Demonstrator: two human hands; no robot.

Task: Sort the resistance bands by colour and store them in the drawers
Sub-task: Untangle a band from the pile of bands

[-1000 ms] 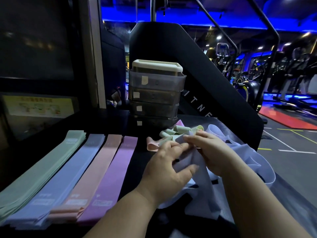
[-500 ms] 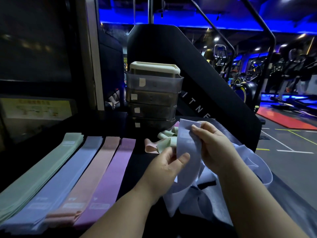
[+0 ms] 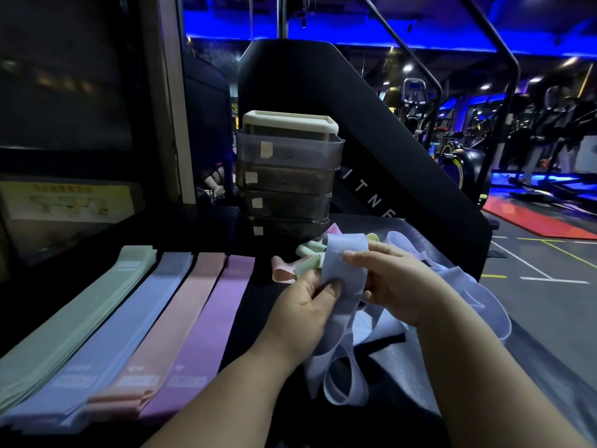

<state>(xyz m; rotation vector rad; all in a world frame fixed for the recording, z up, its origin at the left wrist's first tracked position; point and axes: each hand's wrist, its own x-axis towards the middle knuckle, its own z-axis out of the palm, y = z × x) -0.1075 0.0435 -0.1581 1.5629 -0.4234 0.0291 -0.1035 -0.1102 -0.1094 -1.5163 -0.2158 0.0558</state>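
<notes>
Both hands pinch one blue band (image 3: 344, 276), left hand (image 3: 305, 305) low, right hand (image 3: 392, 279) high, likely smoothing it for the blue stack (image 3: 129, 331); drawers (image 3: 287, 176) shut.

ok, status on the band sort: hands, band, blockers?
Left hand and right hand pinch one light blue band above the loose pile. Blue stack at left; pink stack, purple stack lie flat between.

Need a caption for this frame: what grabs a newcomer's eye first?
The left hand and right hand pinch a blue band at centre. Left of them lie a green stack, blue stack, pink stack and purple stack, side by side. The drawers stand behind.
</notes>
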